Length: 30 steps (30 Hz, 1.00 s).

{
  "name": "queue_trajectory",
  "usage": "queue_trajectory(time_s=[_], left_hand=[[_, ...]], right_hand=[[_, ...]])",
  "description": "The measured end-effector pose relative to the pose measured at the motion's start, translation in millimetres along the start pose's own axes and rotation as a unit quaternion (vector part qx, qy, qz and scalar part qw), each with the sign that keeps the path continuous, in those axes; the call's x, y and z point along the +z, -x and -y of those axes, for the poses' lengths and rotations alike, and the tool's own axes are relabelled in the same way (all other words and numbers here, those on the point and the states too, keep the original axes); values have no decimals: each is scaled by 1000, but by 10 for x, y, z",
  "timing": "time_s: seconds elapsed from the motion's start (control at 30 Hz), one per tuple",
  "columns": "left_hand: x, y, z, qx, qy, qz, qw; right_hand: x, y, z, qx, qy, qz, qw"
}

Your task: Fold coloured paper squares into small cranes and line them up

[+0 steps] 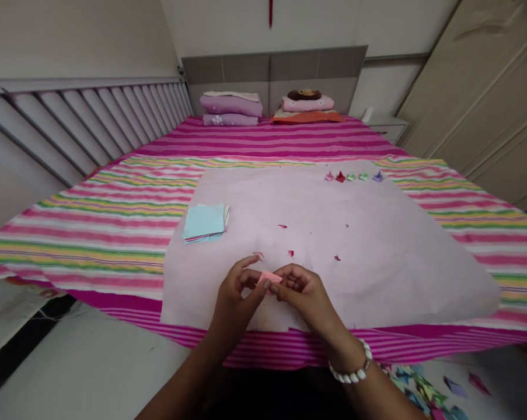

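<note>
A small folded piece of pink paper (269, 277) is held between both hands, just above the near part of a large pale sheet (377, 280). My left hand (240, 287) pinches its left side with thumb and fingers, the index finger raised. From the right, my right hand (299, 284) grips the other edge between thumb and curled fingers. A white beaded bracelet (353, 373) circles my right wrist. To the left on the sheet lies a stack of square papers (205, 220), light blue on top.
Several small folded paper figures (341, 176) stand in a row at the sheet's far right. Red scraps (291, 254) dot its middle. A striped bedspread (92, 227) lies beneath. Many folded papers (425, 391) are on the floor at lower right. Bed rails (92, 119) run along the left.
</note>
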<state>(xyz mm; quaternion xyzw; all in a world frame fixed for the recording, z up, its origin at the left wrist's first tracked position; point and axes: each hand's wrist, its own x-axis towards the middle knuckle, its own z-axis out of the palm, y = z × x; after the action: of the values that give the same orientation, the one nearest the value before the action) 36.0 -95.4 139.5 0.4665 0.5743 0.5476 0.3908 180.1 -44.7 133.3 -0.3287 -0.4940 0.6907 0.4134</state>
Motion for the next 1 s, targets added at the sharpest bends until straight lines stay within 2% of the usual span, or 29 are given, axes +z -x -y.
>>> queue_trajectory(time_s=[0.13,0.33,0.43,0.57,0.77,1.0], left_hand=[[13,-34,-34,-40,55,44,997],[-6,-41,-52,-54,85,53,994],[-9,-44,-7,-42,78,46,995],[7,-54,44,-62,85,37,994],[17,-71,-7,-58,31,9,998],[-36,-81,-29,-53,17,2,998]], right_hand=[[17,7,8,4,-3,-2,1000],[12,10,-19,19,-10,19,1000],[2,7,-27,17,-7,26,999],[10,9,-44,11,-16,13,1000],[12,-1,-121,22,-19,3,1000],[-10,-11,-135,-3,-52,-27,998]])
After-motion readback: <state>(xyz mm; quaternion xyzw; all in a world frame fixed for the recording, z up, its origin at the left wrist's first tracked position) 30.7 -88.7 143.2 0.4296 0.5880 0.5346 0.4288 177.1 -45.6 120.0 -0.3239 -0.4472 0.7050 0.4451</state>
